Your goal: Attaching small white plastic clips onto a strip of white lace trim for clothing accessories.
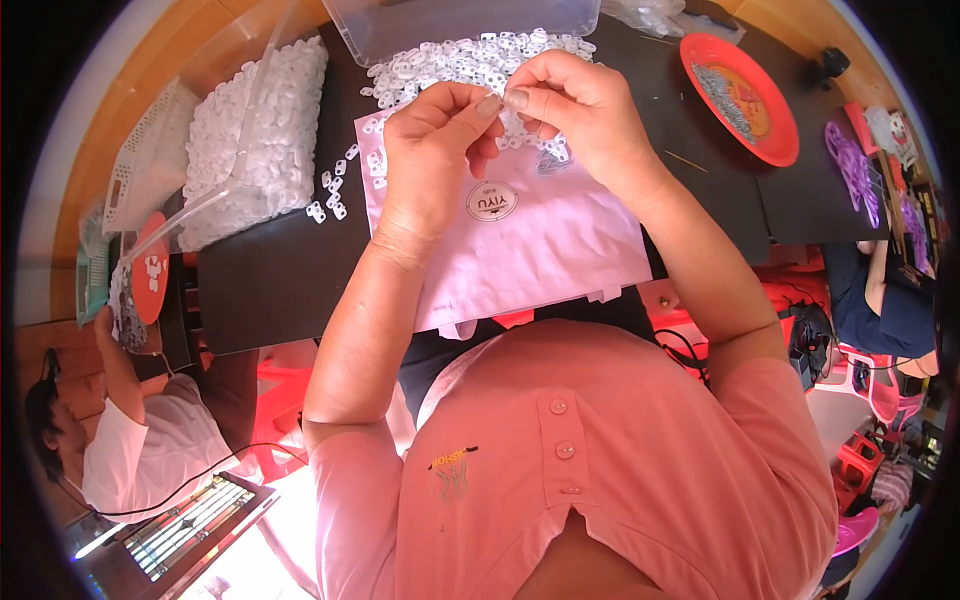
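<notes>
My left hand [425,150] and my right hand [590,115] meet above a pink cloth bag [540,255] that lies flat on the dark table. Thumb and forefinger are pinched on each hand, tip to tip. A tiny pale thing seems to be between them, too small and covered to name. Just beyond my fingers spreads a heap of small white plastic pieces with holes [470,60], some spilling onto the bag. Near my right wrist, a small cluster of thin grey metal pieces [552,163] rests on the cloth.
A clear plastic bin [450,25] stands behind the heap. At left are a big clear bag of white pieces [260,140] and several loose pieces [335,190]. A red plate [785,140] of metal pieces and purple cords [850,175] lie right. Another person [155,450] sits left.
</notes>
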{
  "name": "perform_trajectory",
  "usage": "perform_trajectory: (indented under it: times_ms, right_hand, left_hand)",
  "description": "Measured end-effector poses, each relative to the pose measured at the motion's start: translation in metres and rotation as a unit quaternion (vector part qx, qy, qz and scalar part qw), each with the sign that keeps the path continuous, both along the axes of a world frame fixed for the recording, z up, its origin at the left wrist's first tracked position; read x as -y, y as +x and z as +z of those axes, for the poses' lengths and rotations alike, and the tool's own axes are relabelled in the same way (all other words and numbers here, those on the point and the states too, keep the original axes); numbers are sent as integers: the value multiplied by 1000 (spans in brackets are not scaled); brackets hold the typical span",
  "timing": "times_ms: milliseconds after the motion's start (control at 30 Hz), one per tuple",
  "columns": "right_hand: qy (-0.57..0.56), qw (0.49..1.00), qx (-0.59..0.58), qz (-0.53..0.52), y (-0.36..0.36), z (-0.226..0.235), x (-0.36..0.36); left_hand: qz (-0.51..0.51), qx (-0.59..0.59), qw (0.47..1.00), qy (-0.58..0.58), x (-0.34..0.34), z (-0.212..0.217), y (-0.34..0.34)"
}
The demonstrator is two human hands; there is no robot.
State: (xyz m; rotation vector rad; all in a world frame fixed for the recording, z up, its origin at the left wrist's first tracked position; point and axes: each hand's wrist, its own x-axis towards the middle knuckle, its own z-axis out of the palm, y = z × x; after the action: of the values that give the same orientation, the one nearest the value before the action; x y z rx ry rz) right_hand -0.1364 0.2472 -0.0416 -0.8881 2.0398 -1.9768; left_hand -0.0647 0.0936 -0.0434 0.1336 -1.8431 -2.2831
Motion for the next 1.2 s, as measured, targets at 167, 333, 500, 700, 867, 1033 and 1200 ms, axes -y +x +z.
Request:
perform_trajectory:
  times_ms: [167,333,500,700,867,1033,1200]
  right_hand:
    - [-6,999,48,9,4,0,1]
    - [6,997,76,16,7,-5,9]
    - [29,995,90,-17,-2,-2,8]
    - [160,984,-71,28,-50,18,43]
    - [337,879,-324,97,-92,5,118]
    - [440,791,-412,103,-86,9,156]
    - [492,748,-428,121,-86,11,161]
  left_hand:
    - [22,3,999,-28,-6,-3,2]
    - [72,-5,997,16,-12,-12,4]
    - [90,-6,996,21,-15,-20,-2]
    - [69,-43,996,-46,-12,-25,-3]
    - [45,-137,955,-258,-14,-38,-9]
    - [65,-156,940,-298,-17,-39,-9]
    - [74,-160,934,-311,-17,-36,-7]
